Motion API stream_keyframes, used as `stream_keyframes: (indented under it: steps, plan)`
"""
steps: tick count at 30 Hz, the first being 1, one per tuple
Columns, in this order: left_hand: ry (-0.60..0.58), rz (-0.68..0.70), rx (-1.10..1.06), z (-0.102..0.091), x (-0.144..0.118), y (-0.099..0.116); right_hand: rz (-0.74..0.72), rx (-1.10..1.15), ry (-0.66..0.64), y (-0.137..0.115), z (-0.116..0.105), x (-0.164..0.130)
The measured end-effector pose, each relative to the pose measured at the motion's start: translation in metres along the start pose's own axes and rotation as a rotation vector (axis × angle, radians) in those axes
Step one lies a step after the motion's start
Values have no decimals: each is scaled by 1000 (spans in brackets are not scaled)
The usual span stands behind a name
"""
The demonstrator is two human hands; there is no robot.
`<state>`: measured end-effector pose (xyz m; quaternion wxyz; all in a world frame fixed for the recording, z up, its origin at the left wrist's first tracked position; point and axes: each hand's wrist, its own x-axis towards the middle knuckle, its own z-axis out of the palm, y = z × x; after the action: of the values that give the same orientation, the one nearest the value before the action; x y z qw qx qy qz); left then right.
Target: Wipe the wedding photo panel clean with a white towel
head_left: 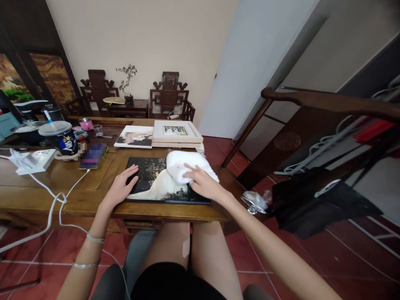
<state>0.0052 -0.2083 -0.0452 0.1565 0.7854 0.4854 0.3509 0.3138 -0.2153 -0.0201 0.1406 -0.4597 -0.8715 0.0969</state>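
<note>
Head view | left hand (120, 186) spread on photo panel (148, 167) | right hand (203, 183) loosely open atop cloth (176, 160) | crown-printed cup (66, 143), lettering unclear

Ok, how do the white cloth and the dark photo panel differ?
The white cloth is plain and bunched; the dark photo panel is flat with a picture. The panel is the larger; the cloth covers only part of it. The cloth lies on top, the panel beneath. Both lie over the wooden table.

Head-worn view, forward and downward
</note>
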Motion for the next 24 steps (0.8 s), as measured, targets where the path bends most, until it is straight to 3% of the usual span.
stream_keyframes:
  steps: [4,8,13,19,24]
  plan:
    - [-4,3,-3,-1,1,0,30,7,68,30,-2,37]
    - [-6,-3,-2,-1,1,1,60,1,106,34,-1,39]
    - [-6,-2,10,-1,1,1,96,-19,129,4,12,-11]
    - [8,1,1,1,0,-2,-37,40,46,-49,9,-84]
    - [12,6,-10,1,0,-1,-148,49,-83,-61,-5,-97]
